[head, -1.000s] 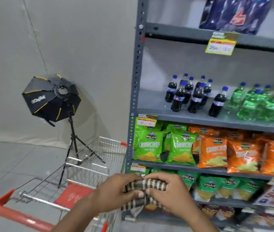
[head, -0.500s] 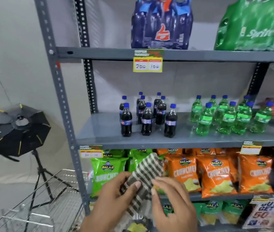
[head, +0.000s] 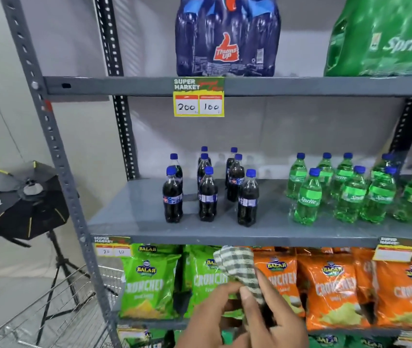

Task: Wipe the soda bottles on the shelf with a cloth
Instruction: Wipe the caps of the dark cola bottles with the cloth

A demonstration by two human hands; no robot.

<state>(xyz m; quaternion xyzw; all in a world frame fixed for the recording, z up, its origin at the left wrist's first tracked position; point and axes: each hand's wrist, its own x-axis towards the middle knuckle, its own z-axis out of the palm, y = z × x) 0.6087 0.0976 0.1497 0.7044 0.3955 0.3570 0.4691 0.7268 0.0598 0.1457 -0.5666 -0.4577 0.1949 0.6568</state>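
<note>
Several small dark cola bottles point(head: 208, 194) with blue caps stand in a loose group on the grey middle shelf point(head: 225, 232). To their right stand several green soda bottles point(head: 350, 194). Below the shelf's front edge, both my hands hold a folded green-and-white checked cloth point(head: 238, 266). My left hand point(head: 207, 320) pinches its lower part from the left. My right hand point(head: 275, 315) grips it from the right. The cloth's top reaches just under the shelf edge and is apart from the bottles.
Shrink-wrapped cola pack point(head: 227, 36) and green soda pack point(head: 385, 38) sit on the top shelf. Green and orange chip bags point(head: 333, 287) fill the shelf below. A wire shopping cart point(head: 56, 315) and a softbox light on a tripod point(head: 21, 202) stand at the left.
The view has swung right and closer to the shelf. Both hands have raised the cloth from near the cart handle up towards the bottle shelf's front edge.
</note>
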